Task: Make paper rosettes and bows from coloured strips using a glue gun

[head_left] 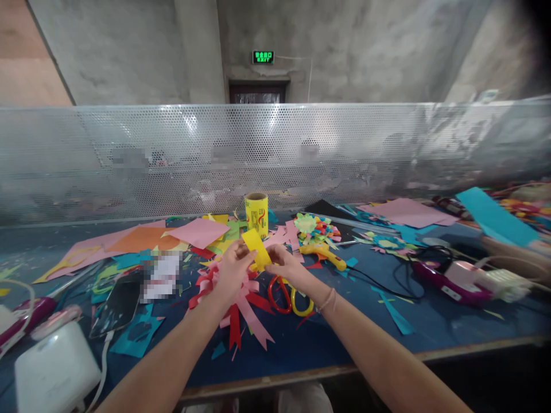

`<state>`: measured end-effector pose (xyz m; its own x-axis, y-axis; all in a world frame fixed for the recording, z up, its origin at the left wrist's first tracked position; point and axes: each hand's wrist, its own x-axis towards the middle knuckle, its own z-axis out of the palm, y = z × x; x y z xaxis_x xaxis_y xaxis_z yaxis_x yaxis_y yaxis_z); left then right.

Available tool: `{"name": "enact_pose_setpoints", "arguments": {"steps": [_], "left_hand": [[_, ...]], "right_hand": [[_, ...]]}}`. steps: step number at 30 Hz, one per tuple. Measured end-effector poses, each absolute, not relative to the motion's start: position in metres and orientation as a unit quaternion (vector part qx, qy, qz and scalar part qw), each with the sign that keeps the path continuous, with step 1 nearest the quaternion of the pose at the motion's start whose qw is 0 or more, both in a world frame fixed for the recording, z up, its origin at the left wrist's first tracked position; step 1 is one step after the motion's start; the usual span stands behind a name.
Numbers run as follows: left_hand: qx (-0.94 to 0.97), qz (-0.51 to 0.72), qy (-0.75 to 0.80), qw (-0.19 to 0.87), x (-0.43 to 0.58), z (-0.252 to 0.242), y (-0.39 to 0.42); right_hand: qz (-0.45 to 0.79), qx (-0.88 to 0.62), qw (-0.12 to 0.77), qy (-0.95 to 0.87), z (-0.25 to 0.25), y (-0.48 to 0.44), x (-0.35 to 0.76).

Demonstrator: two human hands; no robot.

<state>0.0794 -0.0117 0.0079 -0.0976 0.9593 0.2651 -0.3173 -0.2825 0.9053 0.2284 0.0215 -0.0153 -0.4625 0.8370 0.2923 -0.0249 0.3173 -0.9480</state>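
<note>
Yellow paper (256, 244) partly under left hand (232, 272)

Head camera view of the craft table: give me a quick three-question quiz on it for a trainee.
1. True or false: the left hand and the right hand both pinch the yellow paper piece.
2. Which tool lies on the blue table just below the right hand? A stapler; B red-and-yellow-handled scissors; C ruler.
3. Fill in: the smartphone lies to the person's ____ of both hands.

Key: 1 true; 2 B; 3 left.
</note>
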Motion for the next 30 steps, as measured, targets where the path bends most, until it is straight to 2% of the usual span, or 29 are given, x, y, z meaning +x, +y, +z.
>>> {"name": "enact_pose_setpoints", "arguments": {"steps": [2,7,24,30], "left_hand": [[0.469,0.667,0.362,0.452,0.079,0.009,-0.012],[0.480,0.666,0.378,0.428,0.079,0.011,-0.014],[0.449,0.632,0.344,0.530,0.086,0.000,-0.009],[0.460,0.640,0.334,0.517,0.084,0.002,-0.011]], "right_hand": [[0.539,-0.291,0.405,-0.678,-0.013,0.019,0.227],[0.548,-0.311,0.445,-0.637,-0.011,0.016,0.222],[0.525,-0.313,0.478,-0.631,-0.009,0.021,0.221],[0.525,-0.308,0.511,-0.607,-0.011,0.021,0.222]]}}
